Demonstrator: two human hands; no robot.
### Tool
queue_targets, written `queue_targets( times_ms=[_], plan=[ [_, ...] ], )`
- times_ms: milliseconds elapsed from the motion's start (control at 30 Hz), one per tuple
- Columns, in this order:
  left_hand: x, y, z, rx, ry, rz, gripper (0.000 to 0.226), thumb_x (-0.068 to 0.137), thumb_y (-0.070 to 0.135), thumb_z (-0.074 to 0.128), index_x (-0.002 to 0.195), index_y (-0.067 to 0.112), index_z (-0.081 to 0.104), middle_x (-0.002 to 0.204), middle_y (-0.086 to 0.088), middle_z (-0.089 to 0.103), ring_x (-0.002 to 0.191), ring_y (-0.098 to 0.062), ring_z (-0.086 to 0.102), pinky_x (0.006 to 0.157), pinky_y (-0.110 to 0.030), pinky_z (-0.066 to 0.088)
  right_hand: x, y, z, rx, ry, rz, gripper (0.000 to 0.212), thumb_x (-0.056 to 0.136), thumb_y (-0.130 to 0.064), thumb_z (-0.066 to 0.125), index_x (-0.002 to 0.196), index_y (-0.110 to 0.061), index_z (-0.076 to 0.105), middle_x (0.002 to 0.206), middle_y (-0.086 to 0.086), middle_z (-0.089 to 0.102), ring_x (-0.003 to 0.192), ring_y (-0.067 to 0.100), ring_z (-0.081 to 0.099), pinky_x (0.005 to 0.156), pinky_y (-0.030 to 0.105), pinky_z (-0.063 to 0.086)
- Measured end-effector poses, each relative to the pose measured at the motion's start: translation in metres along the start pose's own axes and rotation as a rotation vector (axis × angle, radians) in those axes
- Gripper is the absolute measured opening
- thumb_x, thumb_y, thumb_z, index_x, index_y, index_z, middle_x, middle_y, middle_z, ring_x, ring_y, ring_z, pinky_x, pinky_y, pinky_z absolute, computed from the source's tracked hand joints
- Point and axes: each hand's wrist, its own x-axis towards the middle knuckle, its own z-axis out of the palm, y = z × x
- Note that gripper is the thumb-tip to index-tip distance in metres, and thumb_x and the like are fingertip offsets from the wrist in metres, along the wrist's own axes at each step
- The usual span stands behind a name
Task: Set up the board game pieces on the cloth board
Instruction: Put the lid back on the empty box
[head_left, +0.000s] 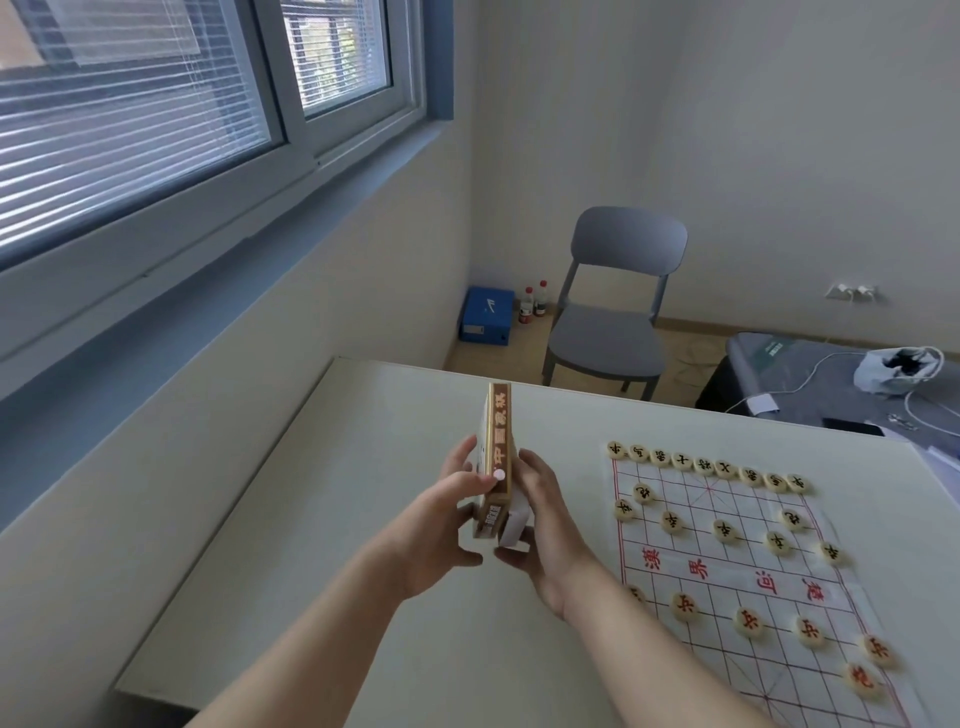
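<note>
Game box (500, 441) gripped between left hand (441, 525) and right hand (548, 525), clear of cloth board (748, 506)

Window (130, 130) with lowered blinds, blue-grey frame, on left wall | pale walls (753, 130) | grey chair (613, 306) in far corner on wood floor (691, 340) | blue box (485, 314) and two bottles (535, 304) beside it | white table (337, 519) nearest

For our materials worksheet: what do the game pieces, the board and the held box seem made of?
Game pieces: smooth pale discs, wood or plastic. Board: thin, wrinkled, shiny sheet, possibly cloth or film. Box: printed cardboard, judging by its folded white flap.
</note>
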Motion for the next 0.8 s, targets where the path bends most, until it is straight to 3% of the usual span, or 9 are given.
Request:
queue_targets(
  times_ms=[200, 333, 433, 500, 633, 700, 800],
  plan=[
    [-0.003, -0.002, -0.001, -0.003, 0.014, -0.027, 0.096, 0.045, 0.041, 0.065, 0.133, 0.050, 0.029, 0.145, -0.004, 0.030, 0.117, -0.030, 0.045, 0.085, -0.045, 0.040, -0.003, 0.002, 0.000, -0.013, 0.021, -0.014, 0.066, 0.066, -0.067, 0.043, 0.126, -0.040, 0.037, 0.119, -0.001, 0.057, 0.108, 0.021, 0.053, 0.091, 0.042, 0.042],
    [-0.006, -0.002, 0.001, -0.031, 0.004, -0.087, 0.099, 0.046, 0.048, 0.065, 0.138, 0.042, 0.028, 0.143, -0.003, 0.037, 0.115, -0.031, 0.048, 0.096, -0.056, 0.037, -0.003, 0.003, 0.000, -0.084, 0.031, 0.050, 0.058, 0.072, -0.067, 0.037, 0.120, -0.037, 0.044, 0.114, -0.001, 0.060, 0.103, 0.022, 0.055, 0.084, 0.040, 0.044],
    [-0.003, -0.002, 0.004, -0.015, 0.004, -0.133, 0.084, 0.064, 0.064, 0.063, 0.136, 0.029, 0.038, 0.119, -0.007, 0.058, 0.091, -0.023, 0.059, 0.100, -0.058, 0.033, -0.004, 0.005, 0.004, -0.168, 0.044, 0.030, 0.046, 0.082, -0.061, 0.039, 0.124, -0.042, 0.037, 0.119, -0.003, 0.058, 0.102, 0.021, 0.057, 0.078, 0.036, 0.044],
    [-0.001, -0.002, 0.005, -0.020, 0.060, -0.137, 0.079, 0.068, 0.064, 0.058, 0.135, 0.028, 0.040, 0.107, -0.005, 0.061, 0.085, -0.023, 0.061, 0.096, -0.052, 0.038, -0.005, 0.005, 0.004, -0.144, 0.059, 0.028, 0.039, 0.088, -0.056, 0.039, 0.124, -0.043, 0.036, 0.120, -0.003, 0.056, 0.103, 0.020, 0.055, 0.080, 0.036, 0.044],
    [-0.002, -0.005, 0.006, 0.037, 0.130, -0.098, 0.085, 0.061, 0.064, 0.058, 0.138, 0.042, 0.030, 0.131, -0.006, 0.051, 0.109, -0.029, 0.054, 0.089, -0.045, 0.040, -0.010, -0.001, 0.000, -0.046, 0.154, -0.022, 0.048, 0.072, -0.059, 0.043, 0.116, -0.039, 0.043, 0.115, 0.000, 0.055, 0.102, 0.021, 0.054, 0.076, 0.034, 0.043],
    [-0.002, -0.008, 0.009, 0.072, 0.106, -0.086, 0.093, 0.055, 0.068, 0.059, 0.138, 0.049, 0.022, 0.139, -0.004, 0.045, 0.115, -0.028, 0.051, 0.093, -0.046, 0.040, -0.012, -0.004, 0.001, 0.008, 0.172, -0.060, 0.048, 0.078, -0.055, 0.049, 0.122, -0.037, 0.039, 0.118, 0.000, 0.053, 0.100, 0.015, 0.054, 0.073, 0.030, 0.044],
    [-0.003, -0.008, 0.022, 0.140, 0.047, -0.040, 0.075, 0.064, 0.067, 0.054, 0.131, 0.061, 0.020, 0.137, 0.006, 0.046, 0.116, -0.020, 0.052, 0.098, -0.050, 0.039, -0.014, -0.005, 0.005, 0.094, 0.156, -0.103, 0.048, 0.090, -0.044, 0.047, 0.134, -0.038, 0.028, 0.125, 0.002, 0.049, 0.106, 0.019, 0.055, 0.073, 0.029, 0.046]
  ],
)
